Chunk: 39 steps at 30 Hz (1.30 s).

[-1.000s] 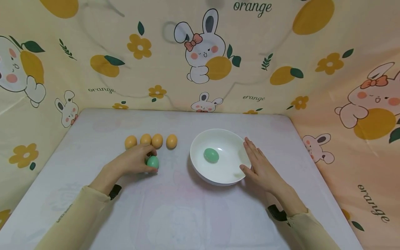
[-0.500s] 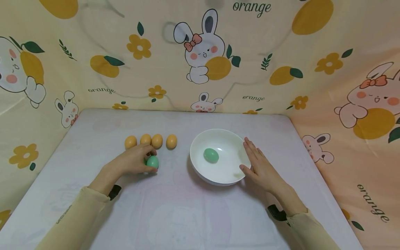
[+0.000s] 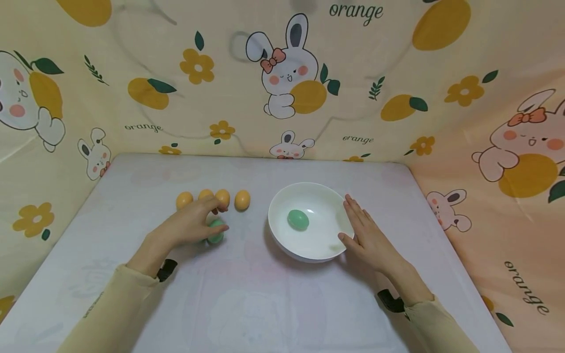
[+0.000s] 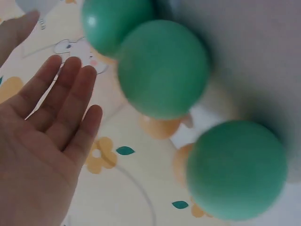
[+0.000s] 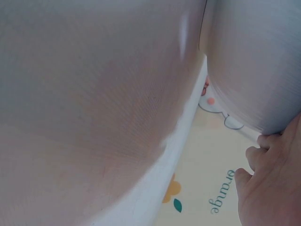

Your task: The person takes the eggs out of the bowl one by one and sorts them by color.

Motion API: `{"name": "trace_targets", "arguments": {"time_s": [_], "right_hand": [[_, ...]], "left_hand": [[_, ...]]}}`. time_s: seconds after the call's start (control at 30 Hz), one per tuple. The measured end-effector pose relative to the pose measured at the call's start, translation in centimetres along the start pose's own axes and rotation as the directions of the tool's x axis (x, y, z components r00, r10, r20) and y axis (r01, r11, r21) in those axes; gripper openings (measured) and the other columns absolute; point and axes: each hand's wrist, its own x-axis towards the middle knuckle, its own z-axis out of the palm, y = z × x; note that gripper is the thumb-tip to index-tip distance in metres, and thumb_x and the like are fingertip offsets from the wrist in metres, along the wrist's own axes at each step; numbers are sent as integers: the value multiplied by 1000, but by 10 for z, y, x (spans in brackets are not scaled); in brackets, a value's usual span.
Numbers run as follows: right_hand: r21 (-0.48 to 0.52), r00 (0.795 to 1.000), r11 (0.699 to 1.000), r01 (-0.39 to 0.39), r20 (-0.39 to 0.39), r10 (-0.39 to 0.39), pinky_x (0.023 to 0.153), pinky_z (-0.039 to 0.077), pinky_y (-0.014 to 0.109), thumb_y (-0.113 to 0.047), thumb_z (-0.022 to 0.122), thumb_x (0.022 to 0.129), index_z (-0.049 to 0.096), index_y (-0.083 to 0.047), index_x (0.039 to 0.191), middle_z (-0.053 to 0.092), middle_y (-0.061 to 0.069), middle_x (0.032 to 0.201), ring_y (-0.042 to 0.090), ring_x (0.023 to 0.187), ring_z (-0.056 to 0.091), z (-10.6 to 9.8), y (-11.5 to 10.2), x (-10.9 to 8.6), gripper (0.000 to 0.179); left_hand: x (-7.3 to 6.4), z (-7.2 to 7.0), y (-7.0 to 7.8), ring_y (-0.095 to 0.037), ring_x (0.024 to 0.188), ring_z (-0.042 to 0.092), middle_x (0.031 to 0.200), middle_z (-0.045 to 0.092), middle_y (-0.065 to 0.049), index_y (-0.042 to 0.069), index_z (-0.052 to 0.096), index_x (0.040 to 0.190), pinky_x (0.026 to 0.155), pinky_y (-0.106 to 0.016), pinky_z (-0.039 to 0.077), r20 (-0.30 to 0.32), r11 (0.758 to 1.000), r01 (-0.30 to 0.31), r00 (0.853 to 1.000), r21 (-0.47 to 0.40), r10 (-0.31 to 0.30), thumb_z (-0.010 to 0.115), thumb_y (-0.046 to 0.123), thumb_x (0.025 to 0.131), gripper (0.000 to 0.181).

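A green egg (image 3: 215,239) lies on the table beneath my left hand (image 3: 192,223), whose thumb crosses in front of it in the head view. The fingers are spread and relaxed, holding nothing. From the left wrist, the open palm shows apart from three green eggs (image 4: 162,68); in the head view the hand mostly hides the others. To the right, a white bowl (image 3: 318,245) contains another green egg (image 3: 298,220). My right hand (image 3: 372,238) rests with straight fingers against the bowl's right rim. The right wrist view shows its fingertips at the bowl's wall (image 5: 256,70).
Several yellow eggs (image 3: 242,200) stand in a row behind my left hand, some partly covered by it. A white cloth covers the table (image 3: 247,304). A curtain (image 3: 203,103) printed with rabbits and oranges hangs at the back and both sides.
My left hand had its thumb and fingers around the green egg; now they have spread and risen slightly, and the egg stays on the table. The right hand and bowl have not moved.
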Motion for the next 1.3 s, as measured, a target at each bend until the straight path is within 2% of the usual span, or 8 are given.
{"name": "trace_targets", "arguments": {"time_s": [0.27,0.5,0.63,0.8,0.93,1.1,1.23,1.3], "right_hand": [[-4,1000,1000,8,-5,-8,123,19,64,-33,60,103,16,2,164,11,14,174,35,159,13,-1,0,1,83],[-1,1000,1000,6,-9,-6,125,17,60,-34,58,104,16,2,164,11,14,174,34,159,13,-1,0,1,82],[-2,1000,1000,5,-4,-5,125,16,60,-34,58,104,15,1,164,10,14,174,33,160,12,-1,0,1,82],[-1,1000,1000,10,-1,-10,123,18,63,-34,59,103,15,1,164,10,14,174,35,159,13,-1,0,1,83],[4,1000,1000,8,2,-8,124,17,62,-34,59,103,15,1,164,10,13,174,35,159,14,-1,-1,1,83],[10,1000,1000,2,6,-2,127,14,57,-34,59,104,15,1,165,9,13,174,36,159,14,-1,-1,0,83],[9,1000,1000,2,6,-2,127,14,57,-34,59,104,15,1,164,9,14,174,35,159,13,-2,-2,0,83],[8,1000,1000,3,6,-3,126,14,57,-34,59,104,15,2,164,10,14,174,35,159,13,-2,-2,0,83]], "left_hand": [[10,-1,22,-20,103,63,118,66,-3,10,64,123,87,-41,55,-122,995,-96,988,-26,92,76,22,97,32],[23,5,42,-21,96,64,112,67,-7,7,66,120,81,-36,55,-246,969,-234,947,-78,208,76,15,96,28],[33,10,52,-17,94,64,113,69,-5,9,66,122,77,-33,54,-267,962,-261,935,-75,233,75,16,97,28],[47,19,65,-18,95,63,114,68,-5,7,66,124,77,-36,54,-263,948,-302,927,-104,266,74,15,97,29],[58,27,74,-17,96,62,114,68,-4,5,66,123,75,-32,52,-255,938,-331,920,-104,296,74,16,97,29],[71,35,85,-16,98,61,117,67,-3,6,65,125,74,-29,53,-183,942,-315,939,-112,292,73,18,98,31],[84,43,92,-15,100,61,120,66,-1,8,65,127,78,-28,53,-95,961,-269,960,-61,263,72,22,99,32],[90,47,96,-15,101,62,122,66,0,9,66,128,81,-29,53,-48,967,-255,966,-18,254,71,24,100,32]]}}
